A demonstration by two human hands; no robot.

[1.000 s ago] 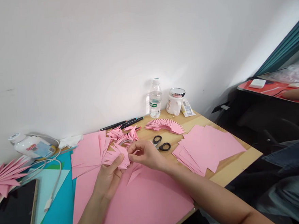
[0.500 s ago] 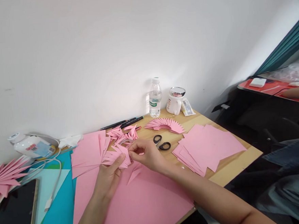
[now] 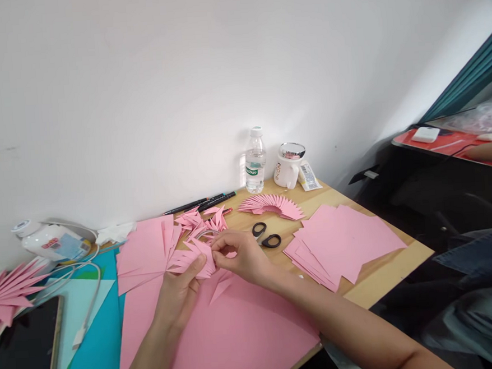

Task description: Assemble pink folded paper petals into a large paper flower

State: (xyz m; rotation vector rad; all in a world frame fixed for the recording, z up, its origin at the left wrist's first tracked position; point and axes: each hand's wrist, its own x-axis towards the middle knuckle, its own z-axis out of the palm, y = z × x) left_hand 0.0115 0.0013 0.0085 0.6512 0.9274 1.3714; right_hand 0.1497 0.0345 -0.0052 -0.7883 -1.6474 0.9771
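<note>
My left hand (image 3: 181, 293) grips a fan of folded pink paper pieces (image 3: 192, 259) from below, thumb against its front. My right hand (image 3: 241, 256) pinches the right end of the same fan with thumb and forefinger. Both hands hover over a large pink paper sheet (image 3: 231, 337) on the wooden desk (image 3: 387, 270). Loose folded pink pieces (image 3: 202, 220) lie just behind the hands. Black-handled scissors (image 3: 266, 236) rest right of my right hand.
A finished pink fan (image 3: 273, 205), stacked pink squares (image 3: 342, 239), a water bottle (image 3: 255, 162), a white mug (image 3: 287, 169) and pens (image 3: 205, 203) sit toward the wall. Left: a phone (image 3: 22, 352), cable (image 3: 89, 296), white bottle (image 3: 48, 241). Another person's arm (image 3: 490, 152) is far right.
The hands stay almost in place; my right fingers have shifted slightly on the fan's end. Nothing else on the desk has moved.
</note>
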